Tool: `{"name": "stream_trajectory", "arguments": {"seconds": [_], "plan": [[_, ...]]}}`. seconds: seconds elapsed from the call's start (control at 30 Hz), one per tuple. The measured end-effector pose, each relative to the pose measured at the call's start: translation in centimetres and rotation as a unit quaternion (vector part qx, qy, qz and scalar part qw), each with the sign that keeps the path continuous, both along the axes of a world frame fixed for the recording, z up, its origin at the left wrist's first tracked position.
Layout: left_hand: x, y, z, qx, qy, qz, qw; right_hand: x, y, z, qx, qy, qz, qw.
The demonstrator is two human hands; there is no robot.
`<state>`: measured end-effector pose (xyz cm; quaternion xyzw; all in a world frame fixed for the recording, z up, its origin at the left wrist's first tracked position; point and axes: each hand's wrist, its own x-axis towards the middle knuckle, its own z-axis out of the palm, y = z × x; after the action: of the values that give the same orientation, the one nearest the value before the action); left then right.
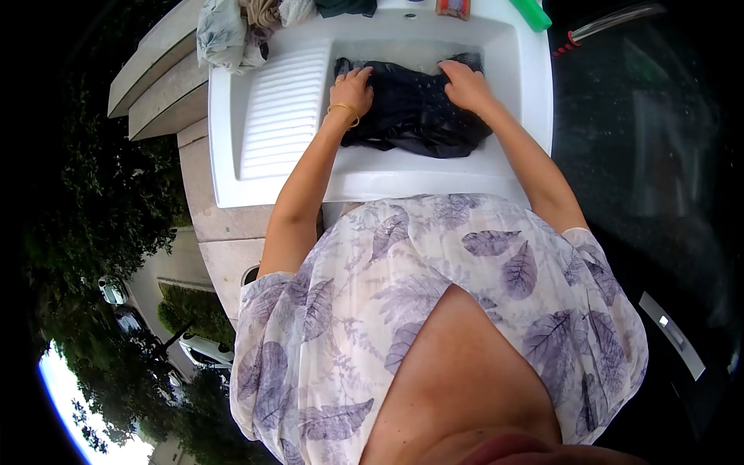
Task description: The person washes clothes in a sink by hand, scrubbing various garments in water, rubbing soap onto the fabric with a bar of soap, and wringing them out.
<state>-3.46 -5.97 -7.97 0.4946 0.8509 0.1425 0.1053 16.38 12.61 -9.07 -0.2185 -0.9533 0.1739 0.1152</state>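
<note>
A dark, wet garment [415, 112] lies spread in the water of a white sink basin [508, 77]. At its upper left corner my left hand [354, 91], with a yellow bracelet at the wrist, has its fingers curled over the cloth. My right hand [465, 84] grips the cloth near its upper right corner, the fingertips partly hidden in it. Small light dots show on the fabric, and its lower edge is bunched near the front of the basin.
A ribbed white washboard [285, 116] lies left of the basin. Bundled clothes [229, 35] rest on the back left rim, dark green cloth [346, 6] beside them. A green object [531, 13] and a red-and-orange packet [452, 8] sit at the back.
</note>
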Motion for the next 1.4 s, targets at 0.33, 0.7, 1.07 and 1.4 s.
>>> {"name": "stream_trajectory", "arguments": {"seconds": [0.33,0.7,1.07,1.4], "plan": [[2.3,-1.5,0.0,-0.015,-0.042,0.002,0.999,1.8,-3.1,3.8,0.079,-0.013,0.085,0.993],[8.3,-0.8,3.4,-0.034,-0.596,0.385,0.703,4.8,-8.9,7.7,-0.187,-0.018,0.302,0.935],[6.3,-2.8,4.3,0.158,-0.903,0.269,0.296,3.5,-6.5,6.6,-0.474,0.016,-0.037,0.88],[6.9,-0.8,12.6,0.206,-0.936,0.003,0.285,-1.1,-5.7,5.7,-0.486,-0.137,-0.032,0.863]]}}
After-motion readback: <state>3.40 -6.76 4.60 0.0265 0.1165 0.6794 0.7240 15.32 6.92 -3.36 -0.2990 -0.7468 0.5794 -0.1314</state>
